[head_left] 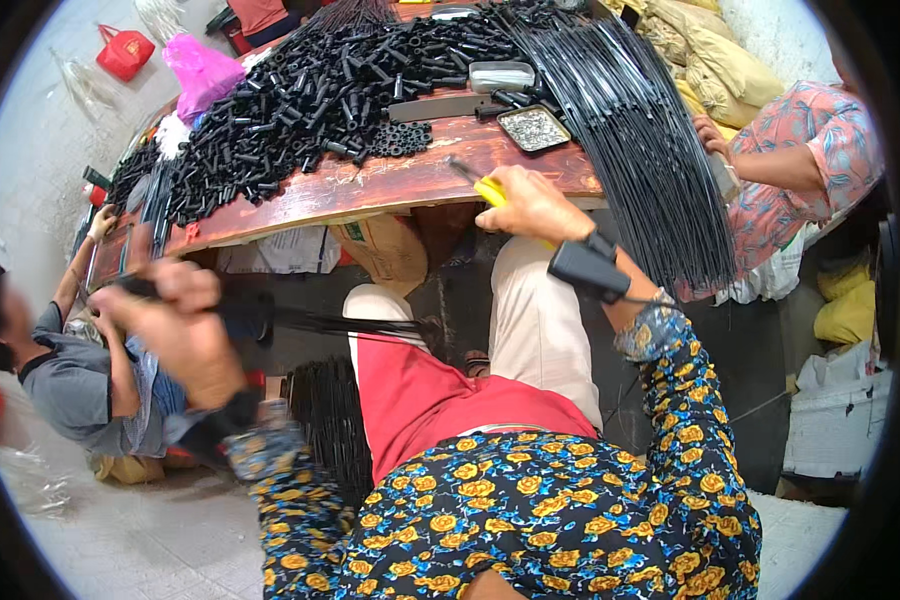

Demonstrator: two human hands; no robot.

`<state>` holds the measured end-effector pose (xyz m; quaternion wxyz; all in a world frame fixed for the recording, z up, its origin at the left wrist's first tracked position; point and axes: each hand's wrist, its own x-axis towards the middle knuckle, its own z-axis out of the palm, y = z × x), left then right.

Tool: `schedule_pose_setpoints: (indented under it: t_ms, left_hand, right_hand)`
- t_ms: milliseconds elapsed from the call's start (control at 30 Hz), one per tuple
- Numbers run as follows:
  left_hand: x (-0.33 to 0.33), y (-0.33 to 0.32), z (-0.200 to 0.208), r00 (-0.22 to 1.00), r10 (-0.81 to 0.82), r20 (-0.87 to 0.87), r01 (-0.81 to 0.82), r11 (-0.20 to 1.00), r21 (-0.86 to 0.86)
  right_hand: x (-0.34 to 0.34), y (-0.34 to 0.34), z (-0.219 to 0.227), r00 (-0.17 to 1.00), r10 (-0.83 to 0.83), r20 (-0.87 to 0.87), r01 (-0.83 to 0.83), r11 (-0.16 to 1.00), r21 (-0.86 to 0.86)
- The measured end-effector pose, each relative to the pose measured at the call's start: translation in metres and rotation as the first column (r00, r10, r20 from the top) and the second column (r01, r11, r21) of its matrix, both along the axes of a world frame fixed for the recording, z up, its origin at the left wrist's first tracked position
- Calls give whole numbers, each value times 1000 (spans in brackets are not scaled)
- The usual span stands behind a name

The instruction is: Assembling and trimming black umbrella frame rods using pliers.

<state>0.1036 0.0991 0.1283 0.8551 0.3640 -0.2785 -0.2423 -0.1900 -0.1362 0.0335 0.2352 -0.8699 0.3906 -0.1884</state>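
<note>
My right hand (535, 205) is closed around a yellow-handled tool (492, 191) that looks like pliers, its dark metal jaws pointing at the table edge. Motion smears my left hand (170, 320), held up at the left; its fingers look curled around a bundle of thin black rods (370, 325). Those rods reach sideways over my left knee. In front of my right hand, a small tray (534, 129) of little metal parts sits on the table, beside a long flat dark blade (435, 108). A large heap of black tubes (300, 120) covers the table's far side.
Long black rods (640, 150) hang over the reddish wooden table (370, 185) at the right. Another person (100, 370) works at the left, and one (790, 160) at the right. More black rods (325, 425) stand beside my left leg. Sacks (710, 60) are stacked behind.
</note>
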Motion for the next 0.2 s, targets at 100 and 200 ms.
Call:
schedule_pose_setpoints:
  t_ms: [100, 200]
  left_hand:
    - [74, 81, 39, 967, 219, 132, -206, 973, -102]
    - [56, 102, 65, 848, 514, 126, -516, 856, -23]
  right_hand:
    - [18, -22, 12, 989, -70, -132, 92, 981, 173]
    - [37, -45, 10, 945, -216, -247, 209, 976, -56]
